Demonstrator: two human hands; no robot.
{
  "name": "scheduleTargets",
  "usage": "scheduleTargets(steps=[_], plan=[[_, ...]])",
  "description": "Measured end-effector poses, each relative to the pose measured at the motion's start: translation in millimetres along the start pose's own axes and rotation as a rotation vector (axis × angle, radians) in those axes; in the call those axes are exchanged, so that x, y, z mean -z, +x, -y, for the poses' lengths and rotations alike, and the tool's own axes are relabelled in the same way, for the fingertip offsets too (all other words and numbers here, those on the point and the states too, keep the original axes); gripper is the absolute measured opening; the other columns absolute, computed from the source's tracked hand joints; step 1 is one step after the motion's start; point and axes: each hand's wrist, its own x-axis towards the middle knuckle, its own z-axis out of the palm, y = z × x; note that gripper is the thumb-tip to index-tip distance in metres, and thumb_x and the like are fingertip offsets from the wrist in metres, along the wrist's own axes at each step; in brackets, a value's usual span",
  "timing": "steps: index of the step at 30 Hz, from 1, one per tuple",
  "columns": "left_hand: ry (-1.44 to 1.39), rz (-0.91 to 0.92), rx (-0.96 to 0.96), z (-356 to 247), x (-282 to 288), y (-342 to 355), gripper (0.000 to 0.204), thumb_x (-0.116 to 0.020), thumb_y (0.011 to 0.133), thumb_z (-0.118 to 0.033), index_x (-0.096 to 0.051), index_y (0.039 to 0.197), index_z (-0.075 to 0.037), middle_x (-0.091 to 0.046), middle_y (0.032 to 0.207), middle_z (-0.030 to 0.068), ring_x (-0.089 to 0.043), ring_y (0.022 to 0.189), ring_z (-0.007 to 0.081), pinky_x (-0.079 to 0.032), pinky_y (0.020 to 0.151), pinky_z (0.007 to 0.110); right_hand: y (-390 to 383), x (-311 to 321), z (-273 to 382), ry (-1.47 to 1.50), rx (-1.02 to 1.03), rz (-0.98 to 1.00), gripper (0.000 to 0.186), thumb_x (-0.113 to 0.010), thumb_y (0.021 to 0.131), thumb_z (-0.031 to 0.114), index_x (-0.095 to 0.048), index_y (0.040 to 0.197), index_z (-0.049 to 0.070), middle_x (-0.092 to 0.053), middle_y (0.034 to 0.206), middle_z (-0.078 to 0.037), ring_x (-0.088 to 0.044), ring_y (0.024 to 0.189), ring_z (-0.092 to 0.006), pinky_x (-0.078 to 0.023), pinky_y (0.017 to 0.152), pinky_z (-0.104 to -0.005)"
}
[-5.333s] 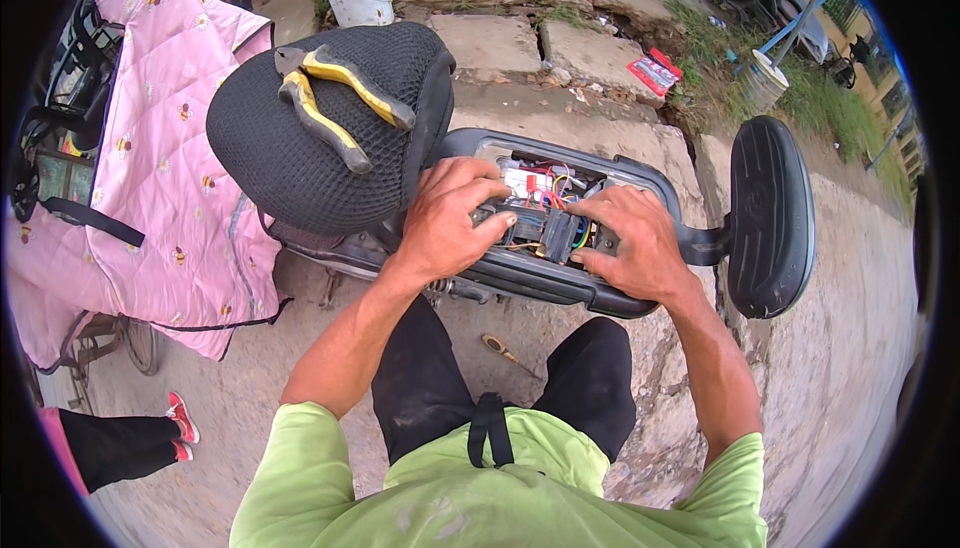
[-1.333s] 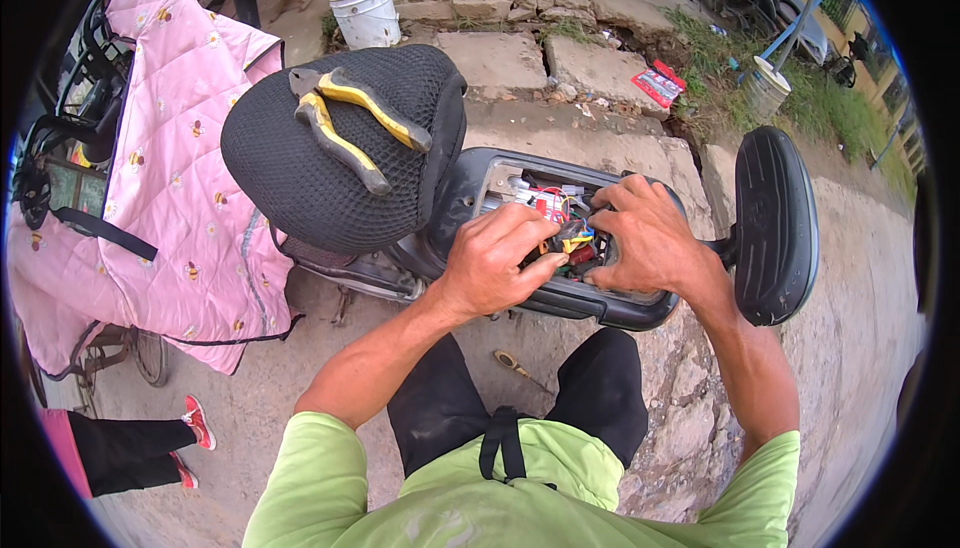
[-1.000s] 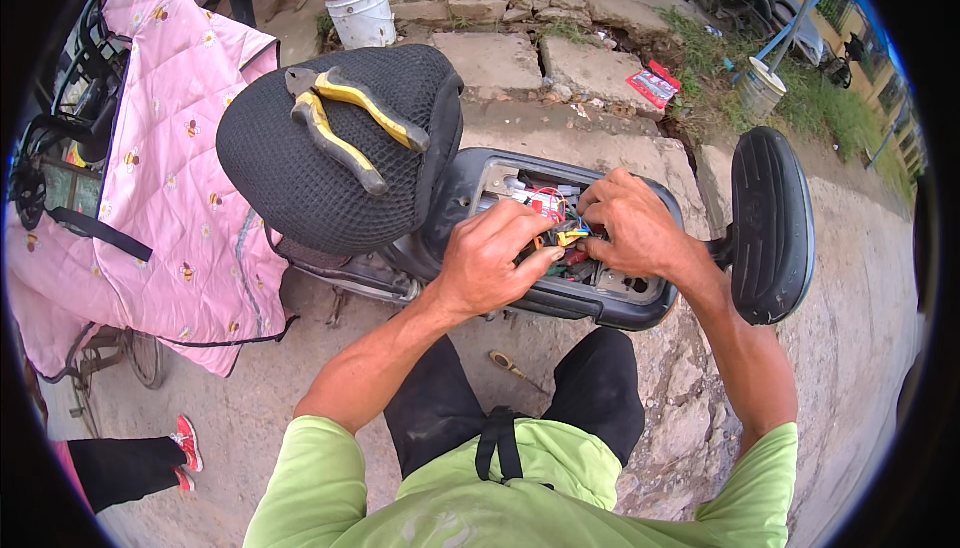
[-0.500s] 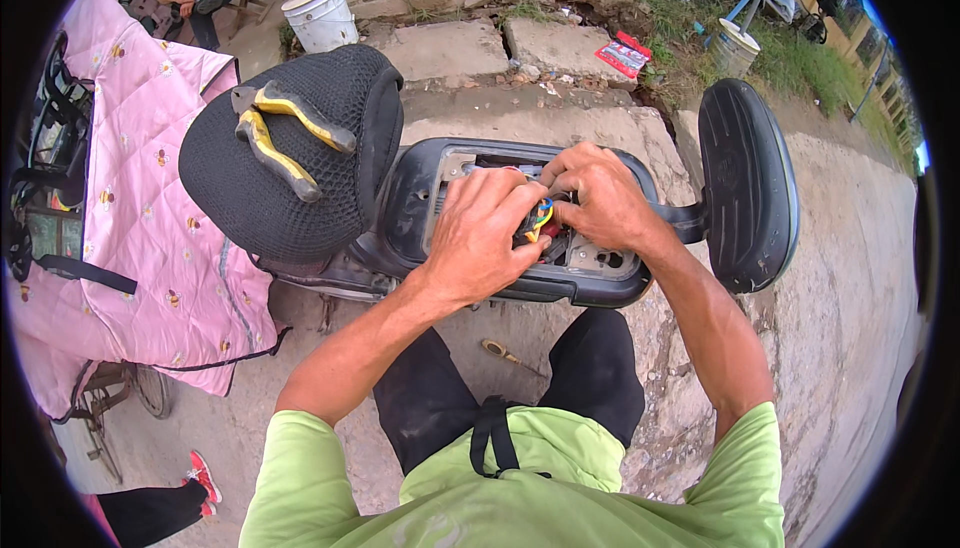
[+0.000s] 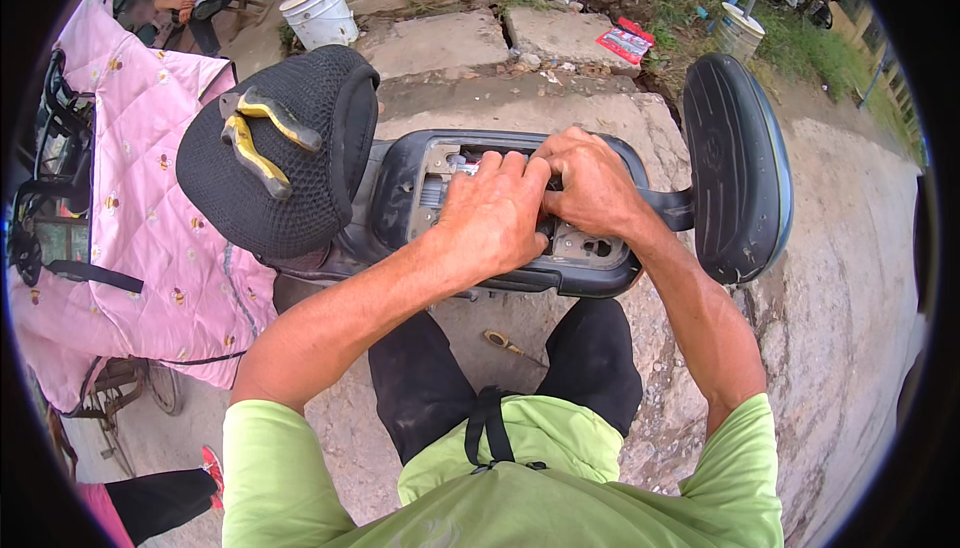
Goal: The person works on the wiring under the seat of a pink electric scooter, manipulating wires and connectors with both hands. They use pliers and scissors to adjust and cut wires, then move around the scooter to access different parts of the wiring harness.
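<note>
Our left hand [image 5: 497, 210] and right hand [image 5: 592, 186], half-curled and close together, now hide the thin yellow-and-blue wires in the rounded black plastic scooter compartment [image 5: 397, 188], so we can't tell what's gripped and seem to work by feel.

I've got bare left hand [image 5: 497, 210] palm-down just beside bare, curled right hand [image 5: 593, 186]; green-short-sleeved left arm [image 5: 345, 318] and right arm [image 5: 700, 318] converge forward.

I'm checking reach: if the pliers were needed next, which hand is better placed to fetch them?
Probably the left hand: it is nearer the yellow-handled pliers, lying on the black mesh-covered seat to its left. The right hand is farther off. Both, though, are at the open compartment.
</note>
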Motion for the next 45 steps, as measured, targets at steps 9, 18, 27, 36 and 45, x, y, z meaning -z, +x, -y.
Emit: scheduleTargets(steps=[9, 18, 27, 36, 45], plan=[[-0.027, -0.148, -0.024, 9, -7, -7, 0.038, -0.074, 0.076, -0.017, -0.059, 0.109, -0.003, -0.063, 0.104, 0.0157, -0.061, 0.106, 0.0369, -0.053, 0.087, 0.051, 0, 1, -5, 0.038, 0.091, 0.024, 0.022, -0.076, 0.074, 0.015, -0.080, 0.094, 0.007, -0.073, 0.103, -0.008, -0.063, 0.106, -0.0310, -0.049, 0.097, -0.0431], [-0.104, -0.167, -0.007, 3, 11, -13, 0.036, -0.075, 0.079, -0.020, -0.059, 0.107, -0.004, -0.063, 0.104, 0.0151, -0.060, 0.107, 0.0376, -0.051, 0.088, 0.051, -2, 3, -4, 0.196, 0.248, -0.091, 0.016, -0.073, 0.077, 0.012, -0.078, 0.091, 0.005, -0.072, 0.100, -0.007, -0.068, 0.097, -0.0292, -0.054, 0.086, -0.0411], [-0.354, -0.276, 0.140, 15, -9, 6, 0.023, -0.074, 0.082, -0.014, -0.065, 0.098, -0.001, -0.069, 0.099, 0.0190, -0.064, 0.102, 0.0401, -0.050, 0.090, 0.048, -1, -2, -2, 0.291, 0.024, -0.139, 0.014, -0.076, 0.077, 0.003, -0.076, 0.090, -0.001, -0.074, 0.097, -0.011, -0.071, 0.093, -0.0271, -0.055, 0.086, -0.0367], [-0.749, -0.285, 0.262, 29, -15, 5, 0.022, -0.075, 0.083, -0.009, -0.068, 0.100, 0.002, -0.070, 0.090, 0.0112, -0.066, 0.073, 0.0165, -0.054, 0.069, 0.034, -1, 3, -7, 0.443, 0.157, -0.114, 0.016, -0.075, 0.081, 0.009, -0.077, 0.094, 0.001, -0.073, 0.100, -0.010, -0.070, 0.089, -0.0263, -0.054, 0.080, -0.0389], [-0.816, -0.296, 0.372, 35, -9, 6, 0.022, -0.072, 0.081, -0.009, -0.071, 0.099, 0.002, -0.071, 0.086, 0.0092, -0.065, 0.076, 0.0139, -0.052, 0.071, 0.030, -33, 8, -6, 0.110, -0.078, -0.290, 0.016, -0.075, 0.077, 0.014, -0.077, 0.089, 0.004, -0.071, 0.112, -0.010, -0.065, 0.107, -0.0290, -0.051, 0.095, -0.0410]])
